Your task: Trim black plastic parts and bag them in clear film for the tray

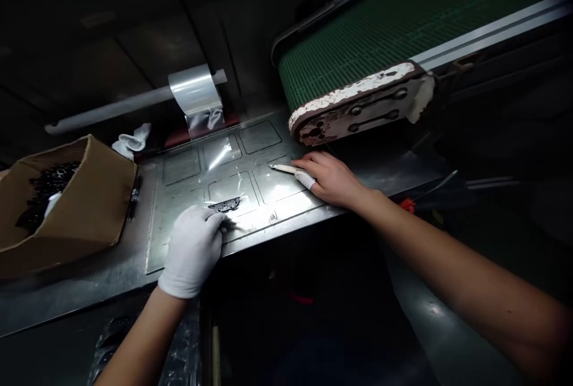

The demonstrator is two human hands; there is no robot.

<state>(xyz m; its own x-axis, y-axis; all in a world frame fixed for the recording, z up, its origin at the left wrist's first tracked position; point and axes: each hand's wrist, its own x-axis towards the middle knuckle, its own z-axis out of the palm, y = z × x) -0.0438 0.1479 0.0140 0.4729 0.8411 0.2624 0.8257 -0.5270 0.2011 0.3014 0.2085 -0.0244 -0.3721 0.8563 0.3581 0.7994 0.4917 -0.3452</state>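
My left hand point(192, 249), in a white glove, is closed on a small black plastic part point(225, 204) just above the metal table. Pinched in my right hand point(329, 177) is a slim cream-coloured hand tool point(285, 168) with a narrow tip, which points left. Its exact kind is too small to make out. The thumb of that hand wears a white finger cover point(305, 179); the other fingers are bare. Beneath both hands lies a clear sheet point(179, 201) marked with dark rounded rectangles. The black part and the tool's tip are apart.
A cardboard box point(96, 195) of black parts stands at the left. Behind the sheet a roll of clear film point(196, 87) hangs on a white bar. The end of a green conveyor belt point(358, 46) juts in at the right. A white cloth point(132, 140) lies near the box.
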